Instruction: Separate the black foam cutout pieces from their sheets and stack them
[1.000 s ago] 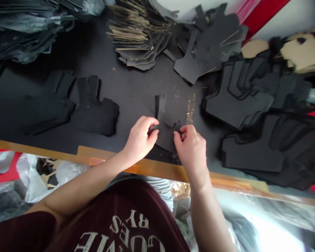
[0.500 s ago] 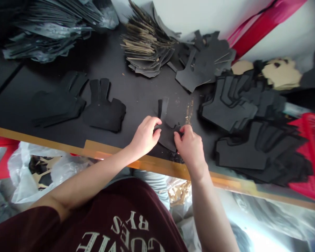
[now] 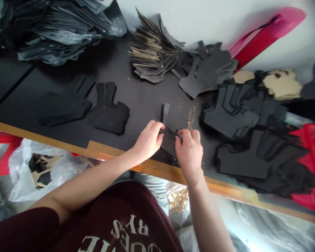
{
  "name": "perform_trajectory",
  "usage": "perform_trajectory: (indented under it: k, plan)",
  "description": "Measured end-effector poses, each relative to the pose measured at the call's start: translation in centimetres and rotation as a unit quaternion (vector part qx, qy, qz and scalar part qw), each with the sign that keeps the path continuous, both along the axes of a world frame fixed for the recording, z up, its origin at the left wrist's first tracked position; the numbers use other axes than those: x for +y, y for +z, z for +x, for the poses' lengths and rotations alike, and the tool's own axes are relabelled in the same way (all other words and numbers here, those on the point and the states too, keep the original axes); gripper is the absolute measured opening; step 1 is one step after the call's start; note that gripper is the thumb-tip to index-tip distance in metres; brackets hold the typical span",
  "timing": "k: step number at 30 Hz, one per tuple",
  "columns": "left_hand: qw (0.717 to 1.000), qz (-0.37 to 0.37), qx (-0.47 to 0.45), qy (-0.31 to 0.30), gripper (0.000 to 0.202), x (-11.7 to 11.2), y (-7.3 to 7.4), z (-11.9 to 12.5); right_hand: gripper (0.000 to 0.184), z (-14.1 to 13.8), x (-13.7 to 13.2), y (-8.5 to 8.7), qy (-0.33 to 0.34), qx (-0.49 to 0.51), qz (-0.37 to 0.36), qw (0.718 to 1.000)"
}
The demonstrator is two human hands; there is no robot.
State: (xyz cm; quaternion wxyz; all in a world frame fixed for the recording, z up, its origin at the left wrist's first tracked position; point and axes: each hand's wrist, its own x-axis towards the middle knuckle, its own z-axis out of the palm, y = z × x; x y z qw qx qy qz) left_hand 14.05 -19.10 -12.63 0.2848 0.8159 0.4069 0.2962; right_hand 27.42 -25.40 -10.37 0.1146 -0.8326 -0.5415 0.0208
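Note:
Near the table's front edge lies a dark grey cut-out piece (image 3: pixel 169 146) with a narrow strip-like arm pointing away from me. My left hand (image 3: pixel 150 139) pinches its left side, thumb and fingers curled together. On its right side my right hand (image 3: pixel 188 147) is closed, fingertips gripping the edge near a small notch. The hands hide part of the piece's outline. To the left sits a neat stack of black cut-outs (image 3: pixel 109 113), each with two upright tabs. Right of my hands lie fanned dark grey cut-outs (image 3: pixel 227 113).
A second stack of black pieces (image 3: pixel 65 101) lies far left. Behind stands a bundle of brown-edged sheets (image 3: pixel 153 52), with loose grey cut-outs (image 3: pixel 208 70) beside it. More cut-outs (image 3: pixel 243 157) and a red basket (image 3: pixel 313 157) are at right. Plastic bags (image 3: pixel 23 168) hang below the table.
The view has shifted slightly, so the table things sit a little lower and further right. My right hand's fingers have closed further over the piece's right edge; both hands stay on it.

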Motion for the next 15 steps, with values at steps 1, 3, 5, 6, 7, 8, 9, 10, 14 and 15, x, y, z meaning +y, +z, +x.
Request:
perform_trajectory:
  k: [1,3,5,6,7,8,9,10,14,15]
  plan:
    - [1.000,-0.002,0.004,0.001,0.019,0.0,0.0,0.0,0.018,0.0,0.0,-0.3,0.021,0.010,0.013,1.000]
    - [1.000,-0.006,0.010,0.002,0.018,-0.1,0.1,0.1,0.023,-0.1,0.0,-0.8,0.061,0.027,0.036,0.997]
    - [1.000,-0.011,0.012,0.003,0.018,-0.1,0.2,0.1,0.026,-0.2,-0.1,-1.2,0.082,0.028,0.055,0.995]
    - [1.000,-0.013,0.012,0.003,0.018,-0.1,0.2,0.1,0.026,-0.3,-0.2,-1.3,0.084,0.023,0.063,0.994]
    - [1.000,-0.014,0.012,0.003,0.018,-0.1,0.2,0.2,0.026,-0.4,-0.2,-1.3,0.083,0.015,0.070,0.994]
    - [1.000,-0.014,0.011,0.002,0.018,-0.1,0.2,0.2,0.026,-0.5,-0.3,-1.3,0.083,0.006,0.075,0.994]
    - [1.000,-0.014,0.010,0.002,0.019,-0.1,0.2,0.1,0.025,-0.7,-0.4,-1.2,0.084,-0.004,0.077,0.993]
    - [1.000,-0.014,0.009,0.001,0.019,-0.2,0.1,0.1,0.023,-0.8,-0.5,-1.2,0.088,-0.012,0.076,0.993]
    - [1.000,-0.021,0.008,0.001,0.018,-0.2,0.1,0.1,0.019,-1.1,-0.6,-0.9,0.105,-0.027,0.066,0.992]
    - [1.000,-0.023,0.009,0.000,0.018,-0.2,0.1,0.1,0.019,-1.2,-0.5,-0.9,0.108,-0.024,0.071,0.991]
